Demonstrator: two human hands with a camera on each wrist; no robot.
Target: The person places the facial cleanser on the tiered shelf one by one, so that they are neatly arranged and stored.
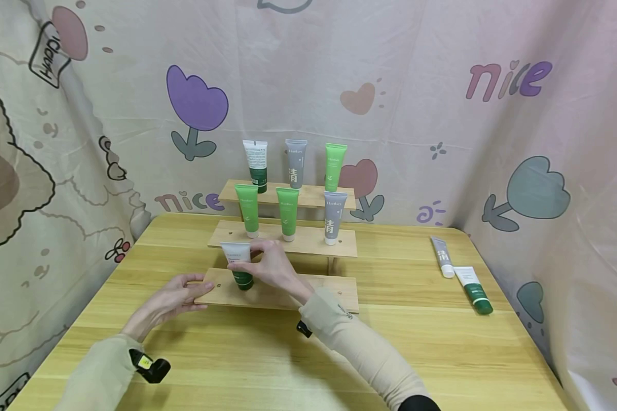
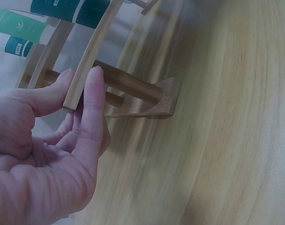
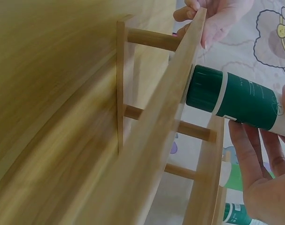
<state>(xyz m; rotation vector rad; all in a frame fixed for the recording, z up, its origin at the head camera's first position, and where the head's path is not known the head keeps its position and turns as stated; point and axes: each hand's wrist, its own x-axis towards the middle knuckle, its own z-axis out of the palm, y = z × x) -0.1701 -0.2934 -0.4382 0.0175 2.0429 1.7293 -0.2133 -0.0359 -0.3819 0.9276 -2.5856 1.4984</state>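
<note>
My right hand (image 1: pixel 273 265) holds a white and dark green squeeze tube (image 3: pixel 248 96) between thumb and fingers. The tube stands cap down at the left part of the lowest tier (image 1: pixel 288 291) of a wooden three-step display rack. In the right wrist view its green cap (image 3: pixel 204 87) is right at the board's surface. My left hand (image 1: pixel 172 299) pinches the left end of that same board, thumb on top and fingers underneath, as the left wrist view (image 2: pixel 83 89) shows.
Two green tubes (image 1: pixel 288 211) and a grey tube (image 1: pixel 333 220) stand on the middle tier. The top tier (image 1: pixel 308 195) carries a white-green, a grey and a green tube. A grey tube (image 1: pixel 442 257) and a white-green tube (image 1: pixel 474 291) lie at the table's right side. A printed curtain (image 1: pixel 391 125) hangs behind.
</note>
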